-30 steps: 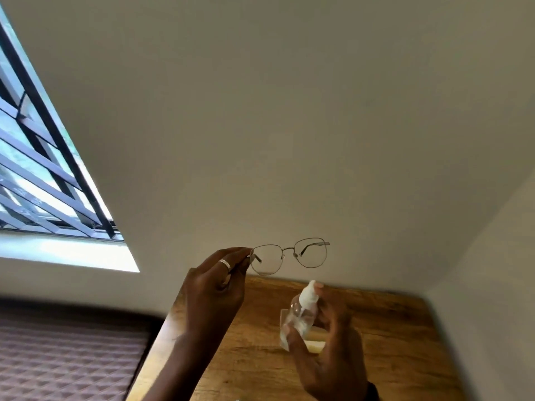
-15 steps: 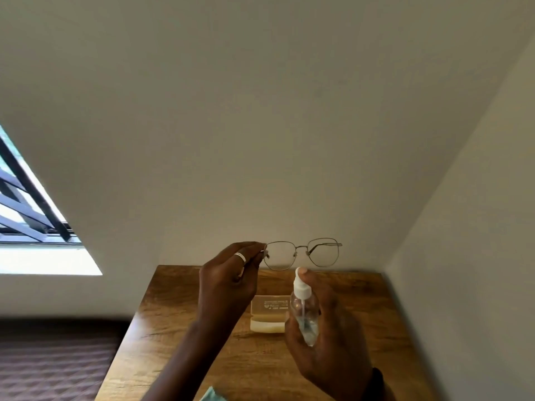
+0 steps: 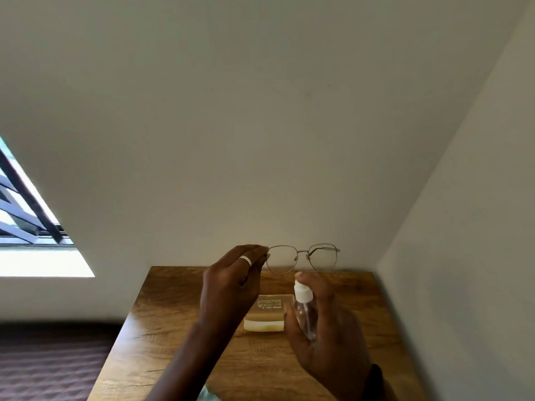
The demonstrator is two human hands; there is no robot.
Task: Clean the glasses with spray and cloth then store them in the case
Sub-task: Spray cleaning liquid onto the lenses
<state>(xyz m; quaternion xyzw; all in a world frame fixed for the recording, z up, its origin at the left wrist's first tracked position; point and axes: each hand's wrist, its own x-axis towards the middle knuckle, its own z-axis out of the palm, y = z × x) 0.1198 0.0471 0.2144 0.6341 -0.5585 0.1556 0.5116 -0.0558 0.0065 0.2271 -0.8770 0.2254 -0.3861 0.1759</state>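
Observation:
Thin metal-framed glasses [image 3: 302, 257] hang in the air above the wooden table [image 3: 162, 337]. My left hand [image 3: 231, 285], with a ring on one finger, pinches them at the left end of the frame. Just below the lenses my right hand [image 3: 327, 337] grips a small clear spray bottle [image 3: 304, 308] with a white nozzle, the forefinger resting on top of the nozzle. An open pale glasses case [image 3: 267, 314] lies on the table behind my hands. A corner of light blue cloth [image 3: 206, 396] shows at the bottom edge.
The table stands in a corner, with a plain wall behind it and another wall [image 3: 463, 256] close on the right. A barred window [image 3: 26, 221] is at the left. Dark patterned floor [image 3: 52, 366] lies left of the table.
The view has swung to the right, so the window has slid left and the case has come into sight. My right hand has raised the bottle closer under the lenses.

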